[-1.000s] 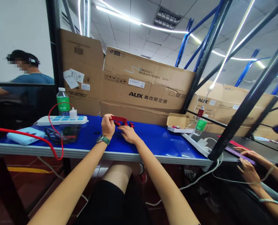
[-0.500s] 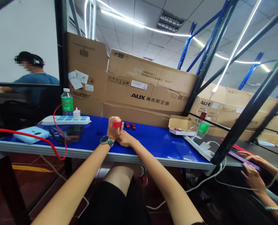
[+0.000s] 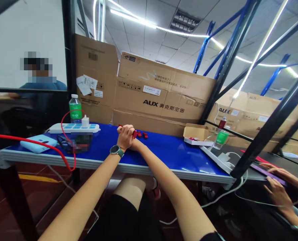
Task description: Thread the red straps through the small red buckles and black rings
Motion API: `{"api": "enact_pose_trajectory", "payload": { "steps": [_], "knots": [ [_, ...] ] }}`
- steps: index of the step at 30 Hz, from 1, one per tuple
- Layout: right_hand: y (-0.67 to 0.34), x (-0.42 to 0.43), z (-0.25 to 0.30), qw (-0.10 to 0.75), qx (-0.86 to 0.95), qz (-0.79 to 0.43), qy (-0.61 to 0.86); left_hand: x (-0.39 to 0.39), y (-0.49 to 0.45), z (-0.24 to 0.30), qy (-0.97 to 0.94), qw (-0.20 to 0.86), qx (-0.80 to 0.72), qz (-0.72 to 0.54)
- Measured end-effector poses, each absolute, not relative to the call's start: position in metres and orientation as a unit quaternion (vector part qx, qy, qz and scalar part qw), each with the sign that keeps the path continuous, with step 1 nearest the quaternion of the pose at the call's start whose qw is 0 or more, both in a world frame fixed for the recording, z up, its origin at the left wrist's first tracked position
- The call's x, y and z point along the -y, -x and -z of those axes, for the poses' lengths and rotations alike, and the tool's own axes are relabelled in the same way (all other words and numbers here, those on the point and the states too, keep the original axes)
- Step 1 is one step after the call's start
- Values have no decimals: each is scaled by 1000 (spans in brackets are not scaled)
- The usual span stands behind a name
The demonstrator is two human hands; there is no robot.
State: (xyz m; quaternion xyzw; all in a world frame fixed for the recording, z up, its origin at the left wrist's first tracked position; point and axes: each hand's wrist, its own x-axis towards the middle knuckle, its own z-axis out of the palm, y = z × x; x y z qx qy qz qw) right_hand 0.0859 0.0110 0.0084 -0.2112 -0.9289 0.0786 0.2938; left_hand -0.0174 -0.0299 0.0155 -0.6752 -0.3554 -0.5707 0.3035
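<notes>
- The left hand [image 3: 125, 135], the one with the watch [image 3: 115, 149] at its wrist, is closed with bent fingers around a red piece [image 3: 134, 134].
- The right hand [image 3: 136, 144] is pressed against the left, on its four o'clock side; its fingers are mostly covered, so I cannot tell how far they are open or what they hold.
- The red piece is at the left hand, just above the blue table [image 3: 169, 154]. Its middle is hidden, but its long axis seems to go from ten o'clock to four o'clock.
- Two small red-and-black pieces [image 3: 145, 135] lie side by side on the table, at three o'clock from the left hand and at one o'clock from the right. The right hand appears nearer to them.
- Farther away at three o'clock stands an open carton [image 3: 196, 129]; at nine o'clock, a power strip [image 3: 60, 128].
</notes>
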Motion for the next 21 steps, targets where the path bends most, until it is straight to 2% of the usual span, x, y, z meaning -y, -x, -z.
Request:
{"api": "enact_pose_trajectory", "payload": {
  "steps": [5,9,16,21],
  "knots": [
    [-123,-15,-12,246,949,-14,196,37,17,-19,673,306,383,554],
    [-165,-12,-9,222,953,-14,207,38,17,-21,670,286,411,548],
    [-200,-14,2,272,923,-67,263,31,16,-21,693,249,451,505],
    [-207,-17,4,322,885,-90,323,26,13,-17,742,150,519,397]
  ]
}}
